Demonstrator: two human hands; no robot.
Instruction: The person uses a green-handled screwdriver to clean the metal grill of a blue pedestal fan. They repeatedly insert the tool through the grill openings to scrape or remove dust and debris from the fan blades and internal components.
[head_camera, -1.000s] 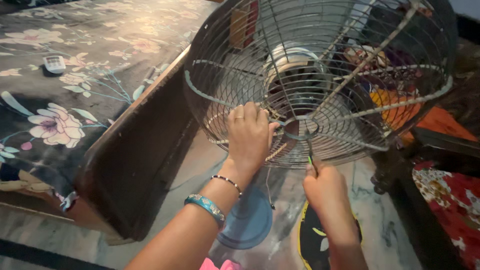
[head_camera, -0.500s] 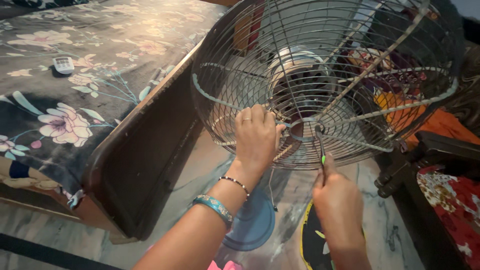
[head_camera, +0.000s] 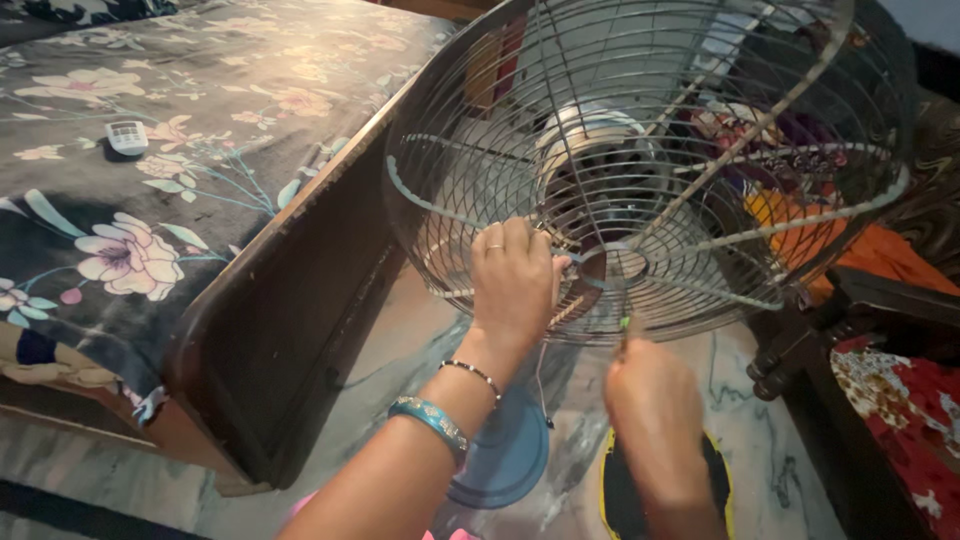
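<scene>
Left hand (head_camera: 512, 285): fingers curled through and around the wires of the fan guard (head_camera: 640, 170), gripping it just left of the hub; ring on one finger, a beaded thread and a teal bangle (head_camera: 430, 420) on the wrist. Right hand (head_camera: 655, 420): closed around a slim tool with a green tip (head_camera: 624, 325), probably a screwdriver, its point at the lower edge of the guard below the hub ring (head_camera: 605, 265). Fan guard: round wire cage, tilted toward the camera, held over the floor between the bed and the dark furniture on the right; motor housing (head_camera: 590, 150) visible through the wires. Handling, by judgement: light but wide and awkward; the wires look thin and springy, liable to bend, so hold is best taken at the hub ring or the thicker radial ribs, as the left hand does. Below: blue round fan base (head_camera: 505, 450) on a marbled floor (head_camera: 760, 440), and a black-and-yellow object (head_camera: 620, 480), partly hidden. Left: bed with dark floral cover (head_camera: 120, 230) and wooden side board (head_camera: 290, 300); a small white remote (head_camera: 127, 137) lies on the cover. No packages, labels or signs can be made out.
</scene>
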